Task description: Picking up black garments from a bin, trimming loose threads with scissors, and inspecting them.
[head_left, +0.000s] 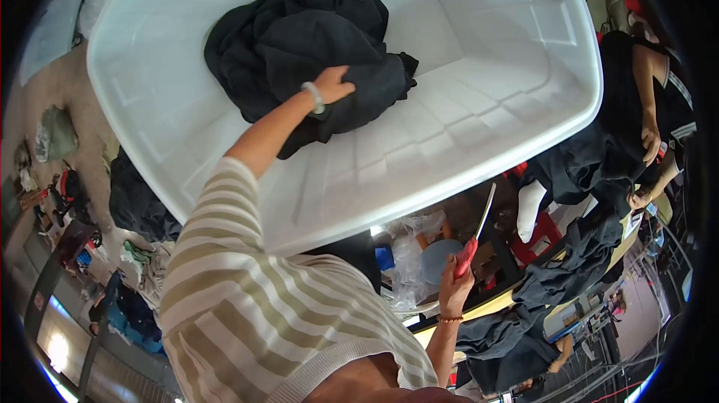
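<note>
A large white plastic bin [509, 103] fills the upper part of the view, with a crumpled heap of black cloth [307, 36] inside it. My left hand [333, 86], with a pale bangle on its wrist, reaches over the rim and is closed on the near side of the cloth; its fingertips are partly hidden. Outside the bin, lower right, my right hand [454, 287] is wrapped round the red handle of a pair of scissors [466, 257]. Their blades look closed and point upward, apart from the bin and the cloth.
Along the right runs a table with a yellow edge [509, 300], covered with dark garments [569, 257]. A co-worker's hand [650, 142] handles black fabric there. Clear plastic wrapping [407, 272] lies below the bin. More dark cloth [138, 204] sits left of the bin.
</note>
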Demonstrator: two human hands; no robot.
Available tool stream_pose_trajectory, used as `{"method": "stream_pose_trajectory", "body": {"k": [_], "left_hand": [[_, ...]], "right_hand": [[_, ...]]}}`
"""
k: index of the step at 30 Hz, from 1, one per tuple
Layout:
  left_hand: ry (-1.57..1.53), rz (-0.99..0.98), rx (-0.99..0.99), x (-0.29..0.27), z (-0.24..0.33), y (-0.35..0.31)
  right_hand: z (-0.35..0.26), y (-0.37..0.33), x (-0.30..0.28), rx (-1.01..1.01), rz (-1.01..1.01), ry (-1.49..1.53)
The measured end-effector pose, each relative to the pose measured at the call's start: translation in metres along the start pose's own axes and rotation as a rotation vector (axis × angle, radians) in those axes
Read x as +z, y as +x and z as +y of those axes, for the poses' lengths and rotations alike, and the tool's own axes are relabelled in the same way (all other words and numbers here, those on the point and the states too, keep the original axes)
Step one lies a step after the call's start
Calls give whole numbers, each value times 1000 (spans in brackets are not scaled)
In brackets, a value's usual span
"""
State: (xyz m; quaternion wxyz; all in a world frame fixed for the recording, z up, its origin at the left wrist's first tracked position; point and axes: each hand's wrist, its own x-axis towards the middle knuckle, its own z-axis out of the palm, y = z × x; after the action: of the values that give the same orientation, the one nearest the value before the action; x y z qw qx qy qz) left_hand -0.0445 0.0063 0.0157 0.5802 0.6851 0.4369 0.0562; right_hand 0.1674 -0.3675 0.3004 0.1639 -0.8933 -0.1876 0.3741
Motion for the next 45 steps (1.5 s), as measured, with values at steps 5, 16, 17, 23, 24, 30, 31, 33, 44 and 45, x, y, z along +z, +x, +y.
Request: {"method": "stream_pose_trajectory", "body": {"k": [5,16,17,23,24,30,31,33,44,45], "left_hand": [[-802,70,-2,-108,31,-144],[-1155,479,688,-162,109,-532],[-1185,559,637,-156,103,-561],[561,780,-712,-104,-89,-722],[375,494,-1040,-94,-101,-719],[271,1083,-221,-101,-49,-579],[380,1091,-126,-112,-49,-553],[335,1122,-26,-134,-57,-509],[453,904,463,-152,-57,-501],[452,909,460,-143,-65,-505]], "right_hand": [[-1,0,10,-300,-72,78],[-16,-37,36,-739,-303,-28],[-15,-40,42,-784,-320,18],[-36,-78,83,-998,-345,-293],[-50,-93,85,-949,-375,-451],[-69,-124,125,-1167,-147,-452],[-83,-132,133,-1178,-158,-465],[-113,-152,147,-1064,-229,-407],[-206,-221,176,-1007,-674,-645],[-213,-227,177,-1030,-714,-752]]}}
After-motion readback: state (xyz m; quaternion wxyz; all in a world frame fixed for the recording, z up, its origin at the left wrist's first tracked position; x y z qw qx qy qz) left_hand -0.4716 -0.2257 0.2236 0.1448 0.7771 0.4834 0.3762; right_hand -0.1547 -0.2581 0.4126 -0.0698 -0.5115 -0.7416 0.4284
